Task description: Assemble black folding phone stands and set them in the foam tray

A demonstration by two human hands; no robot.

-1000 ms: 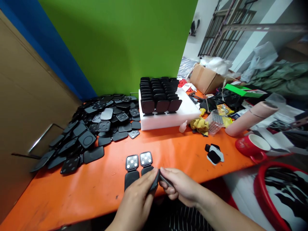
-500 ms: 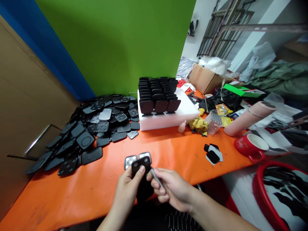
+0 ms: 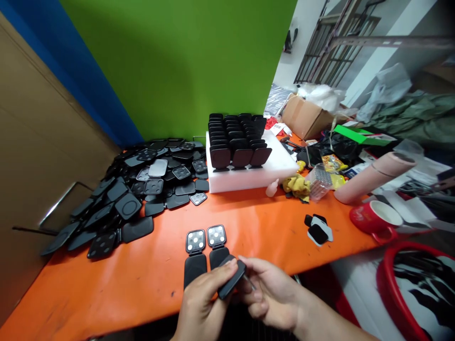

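Note:
My left hand [image 3: 209, 296] grips a black square hinged pad [image 3: 232, 279] near the table's front edge, tilted with its edge toward me. Fingers of my right hand [image 3: 270, 296] are curled around a thin metal rod-like tool [image 3: 250, 281], at the pad's right edge; its tip is hidden. Just beyond my left hand lie two opened hinged pads, a left one [image 3: 195, 240] and a right one [image 3: 216, 235]. Their far halves show pale round spots, and their plain black near halves are partly covered by my hand and the held pad.
A large heap of black hinged pads [image 3: 128, 207] covers the left of the orange table [image 3: 149, 274]. Black pads [image 3: 242, 157] stand in rows on a white foam block [image 3: 256, 181]. On the right are a yellow cloth [image 3: 297, 188], a red mug [image 3: 369, 220] and a pink tumbler [image 3: 373, 179].
The held pad has moved right and toward me and turned from face-up to edge-on. My right hand and the tool moved along with it. The two pads on the table are more exposed.

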